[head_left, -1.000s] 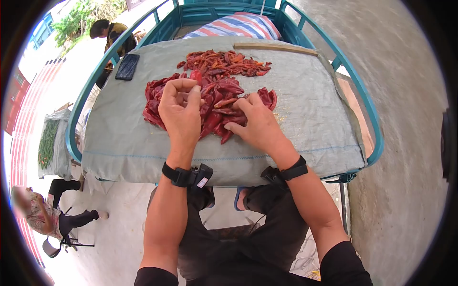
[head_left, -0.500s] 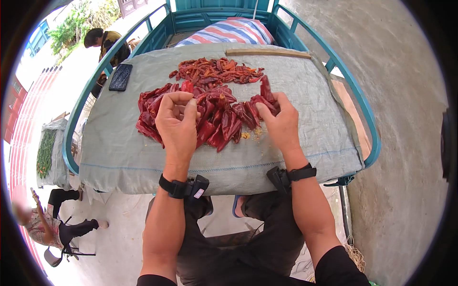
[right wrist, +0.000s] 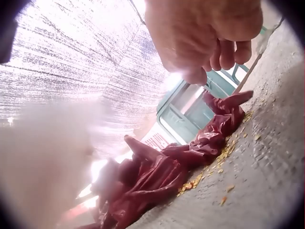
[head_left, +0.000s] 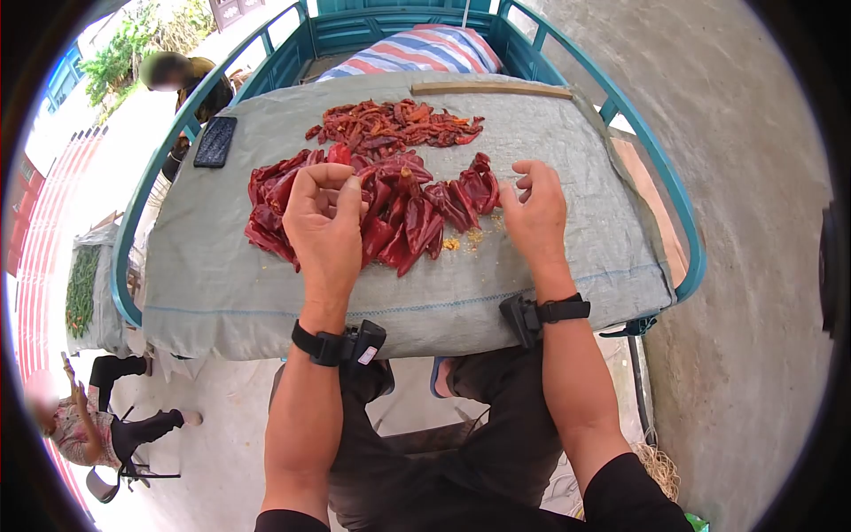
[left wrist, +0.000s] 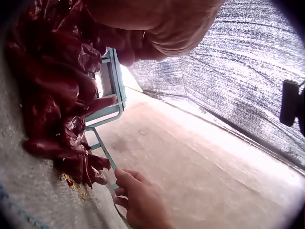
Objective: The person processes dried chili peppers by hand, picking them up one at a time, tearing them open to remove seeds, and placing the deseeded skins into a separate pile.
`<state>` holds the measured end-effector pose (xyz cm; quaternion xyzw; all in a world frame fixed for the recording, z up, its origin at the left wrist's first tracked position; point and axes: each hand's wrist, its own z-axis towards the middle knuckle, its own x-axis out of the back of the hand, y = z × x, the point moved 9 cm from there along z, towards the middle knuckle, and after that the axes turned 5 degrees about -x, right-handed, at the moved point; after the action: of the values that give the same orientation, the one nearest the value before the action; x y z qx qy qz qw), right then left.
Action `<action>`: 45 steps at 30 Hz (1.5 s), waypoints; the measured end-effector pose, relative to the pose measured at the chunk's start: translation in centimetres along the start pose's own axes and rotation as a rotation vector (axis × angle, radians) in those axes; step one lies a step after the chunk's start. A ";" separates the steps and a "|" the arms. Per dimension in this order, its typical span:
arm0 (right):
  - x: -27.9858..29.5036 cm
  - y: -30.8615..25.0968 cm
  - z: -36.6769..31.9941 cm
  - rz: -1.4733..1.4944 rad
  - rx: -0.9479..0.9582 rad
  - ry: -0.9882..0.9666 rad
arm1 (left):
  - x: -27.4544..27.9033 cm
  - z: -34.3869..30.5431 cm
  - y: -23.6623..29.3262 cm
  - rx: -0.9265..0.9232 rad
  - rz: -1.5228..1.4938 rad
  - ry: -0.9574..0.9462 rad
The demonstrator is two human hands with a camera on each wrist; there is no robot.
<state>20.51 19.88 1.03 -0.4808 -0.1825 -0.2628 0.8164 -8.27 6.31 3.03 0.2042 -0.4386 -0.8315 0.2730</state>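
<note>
Dried red chili peppers lie in a dark red heap [head_left: 381, 208] on a grey-green woven sheet [head_left: 425, 310]. Over the heap's left part is my left hand [head_left: 324, 222], fingers curled, with a bright red chili pepper [head_left: 339, 153] showing just beyond the bent index finger. To the right of the heap, my right hand [head_left: 539, 217] has loosely bent fingers and holds nothing. Closest to its thumb is a wrinkled pepper [head_left: 480, 183] at the end of a short row. The right wrist view shows bent fingers [right wrist: 226, 55] above the peppers.
Smaller orange-red peppers [head_left: 394, 124] are spread behind the heap. Yellow seeds [head_left: 454, 243] lie in front of the row. A phone [head_left: 215, 142], a wooden strip [head_left: 492, 89] and a striped bag [head_left: 425, 53] are farther back. Teal rails [head_left: 651, 168] border the cart. Two people are at left.
My right hand first picked at the heap, then carried a pepper rightward and let it go at the row's right end. My left hand keeps nearly the same pose. The head view shifts slightly.
</note>
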 end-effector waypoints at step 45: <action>-0.4 0.2 -0.1 -0.308 0.206 0.072 | -1.9 -1.0 1.1 -0.094 0.162 -0.103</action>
<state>20.32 19.97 0.67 -0.3512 -0.2504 -0.3816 0.8175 -5.94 6.35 3.65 0.1119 -0.4277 -0.8358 0.3255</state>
